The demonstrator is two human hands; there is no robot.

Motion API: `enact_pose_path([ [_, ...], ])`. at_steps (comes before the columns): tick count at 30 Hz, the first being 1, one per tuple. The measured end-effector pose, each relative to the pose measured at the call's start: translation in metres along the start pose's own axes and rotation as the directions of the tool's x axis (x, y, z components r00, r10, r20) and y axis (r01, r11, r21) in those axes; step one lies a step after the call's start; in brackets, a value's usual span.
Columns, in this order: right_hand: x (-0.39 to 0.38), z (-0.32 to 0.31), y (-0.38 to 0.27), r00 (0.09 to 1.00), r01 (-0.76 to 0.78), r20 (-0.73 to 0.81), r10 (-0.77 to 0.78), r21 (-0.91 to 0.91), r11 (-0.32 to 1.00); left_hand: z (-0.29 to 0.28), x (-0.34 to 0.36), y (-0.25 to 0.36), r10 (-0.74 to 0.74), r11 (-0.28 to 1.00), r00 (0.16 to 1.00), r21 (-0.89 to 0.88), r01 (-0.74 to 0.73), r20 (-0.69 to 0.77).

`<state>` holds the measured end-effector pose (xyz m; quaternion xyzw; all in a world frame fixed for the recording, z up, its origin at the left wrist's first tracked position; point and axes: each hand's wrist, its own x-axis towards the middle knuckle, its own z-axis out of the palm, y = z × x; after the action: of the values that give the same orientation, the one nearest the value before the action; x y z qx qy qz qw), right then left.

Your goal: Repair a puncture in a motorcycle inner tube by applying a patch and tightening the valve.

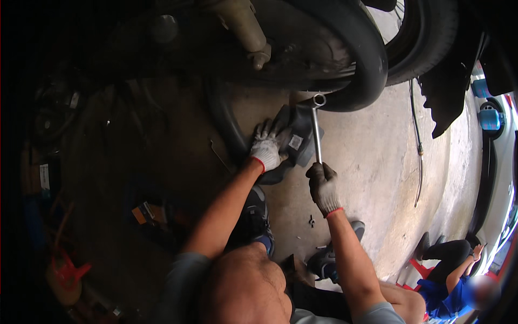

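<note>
My left hand (pixel 268 147), in a white knitted glove with dark-stained fingers, lies with its fingers spread against a black moulded part (pixel 306 141) that bears a white label. My right hand (pixel 324 190), gloved the same way, is closed round the lower end of a long silver socket wrench (pixel 317 135). The wrench points up and away from me. Its round, hollow head is at the lower edge of a thick black curved tube (pixel 369 65); whether they touch I cannot tell. Another black curved tube (pixel 224 119) runs down beside my left hand.
A pale cylindrical part (pixel 240 24) hangs overhead, with a tyre (pixel 426 43) at upper right. A thin cable (pixel 417 135) dangles to the right. Small metal pieces (pixel 311 221) lie on the concrete floor (pixel 377 178). At lower right a person in blue (pixel 445 294) sits near a white car (pixel 502 194).
</note>
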<state>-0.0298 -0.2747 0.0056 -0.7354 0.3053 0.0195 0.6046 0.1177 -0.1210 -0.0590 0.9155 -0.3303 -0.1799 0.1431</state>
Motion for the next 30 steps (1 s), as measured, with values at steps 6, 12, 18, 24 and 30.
enact_pose_path([
  [6,0.014,-0.004,0.078,0.932,-0.338,0.043,0.359,-0.246,0.908,0.004,0.017,0.018,0.026,0.999,0.999,0.018,-0.027,0.033],
  [12,-0.005,0.012,-0.015,0.999,-0.018,0.036,0.022,-0.091,0.996,0.003,0.003,-0.001,-0.021,1.0,1.0,0.016,0.021,-0.004],
  [18,0.01,0.004,0.072,0.951,-0.272,0.06,0.304,-0.302,0.914,0.01,0.016,0.011,-0.008,0.999,0.997,0.054,0.004,0.074],
  [24,-0.021,0.005,-0.041,0.997,0.075,-0.014,-0.075,0.044,0.996,0.009,-0.002,-0.001,-0.022,1.0,1.0,-0.003,0.022,0.021],
  [30,0.017,0.001,0.074,0.897,-0.395,0.119,0.425,-0.217,0.893,0.012,0.014,0.008,0.011,0.998,0.999,0.059,-0.013,0.037],
])
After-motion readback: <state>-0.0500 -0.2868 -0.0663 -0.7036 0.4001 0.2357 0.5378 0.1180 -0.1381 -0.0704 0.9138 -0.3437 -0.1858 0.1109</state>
